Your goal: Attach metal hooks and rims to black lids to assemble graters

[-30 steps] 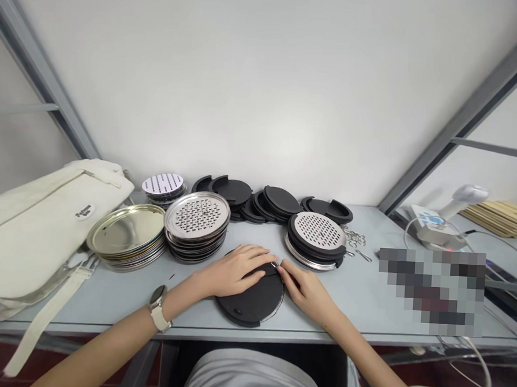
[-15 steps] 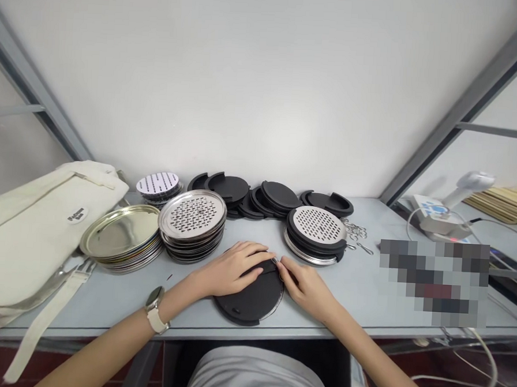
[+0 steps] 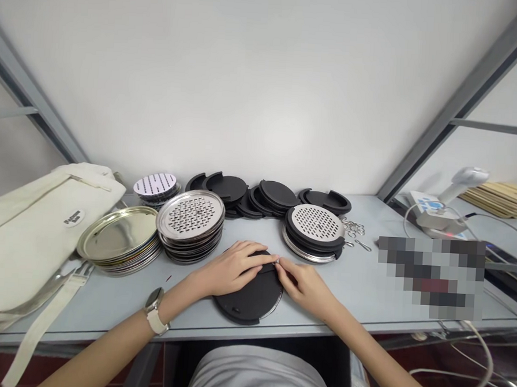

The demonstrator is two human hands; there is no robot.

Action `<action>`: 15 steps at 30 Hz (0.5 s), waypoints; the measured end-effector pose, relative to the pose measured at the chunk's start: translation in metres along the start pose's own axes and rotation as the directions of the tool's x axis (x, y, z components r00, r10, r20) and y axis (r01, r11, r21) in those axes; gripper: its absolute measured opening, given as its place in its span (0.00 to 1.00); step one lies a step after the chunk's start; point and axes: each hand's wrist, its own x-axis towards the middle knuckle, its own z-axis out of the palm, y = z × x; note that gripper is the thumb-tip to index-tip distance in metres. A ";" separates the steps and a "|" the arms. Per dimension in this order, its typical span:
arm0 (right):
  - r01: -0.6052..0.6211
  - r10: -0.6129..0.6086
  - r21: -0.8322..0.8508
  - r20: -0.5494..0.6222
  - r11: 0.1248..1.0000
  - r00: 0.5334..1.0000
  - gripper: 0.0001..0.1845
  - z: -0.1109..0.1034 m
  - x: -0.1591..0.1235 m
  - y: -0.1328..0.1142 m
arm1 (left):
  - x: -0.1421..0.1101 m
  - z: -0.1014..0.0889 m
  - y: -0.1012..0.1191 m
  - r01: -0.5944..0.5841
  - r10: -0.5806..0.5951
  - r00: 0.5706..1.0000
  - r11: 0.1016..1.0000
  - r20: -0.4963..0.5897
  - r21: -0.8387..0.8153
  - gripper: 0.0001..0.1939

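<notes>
In front of me lies a black round disc (image 3: 251, 297), its notched rim showing a thin metal edge at lower right. My left hand (image 3: 239, 267) rests across the disc, fingers stretched out and thumb apart. Its index fingertip meets the fingertips of my right hand (image 3: 303, 282) at the disc's upper right. There my right thumb and index finger pinch a small metal clip (image 3: 276, 262), mostly hidden. Similar loose metal clips (image 3: 354, 227) lie farther right, beside a stack topped by a perforated metal grater plate (image 3: 317, 223).
Left stand a stack of grater plates (image 3: 191, 214), a pile of gold-toned metal lids (image 3: 120, 235) and striped white discs (image 3: 155, 184). More black holders (image 3: 278, 193) line the wall. A cream bag (image 3: 35, 222) covers the left end; a white device (image 3: 433, 211) with cables sits right.
My left index finger has stretched slightly farther right, onto the small metal clip between my hands. The view has shifted a little; the disc has stayed put.
</notes>
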 end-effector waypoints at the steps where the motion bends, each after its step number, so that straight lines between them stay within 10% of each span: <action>1: 0.000 0.000 -0.002 -0.001 1.000 1.000 0.14 0.000 0.000 0.000 | 0.000 0.000 0.000 0.000 0.000 1.000 1.000 -0.002 -0.006 0.21; 15: -0.001 0.000 -0.026 -0.023 1.000 1.000 0.12 0.002 0.000 0.001 | 0.000 0.000 -0.002 0.007 -0.007 1.000 0.999 0.018 -0.040 0.22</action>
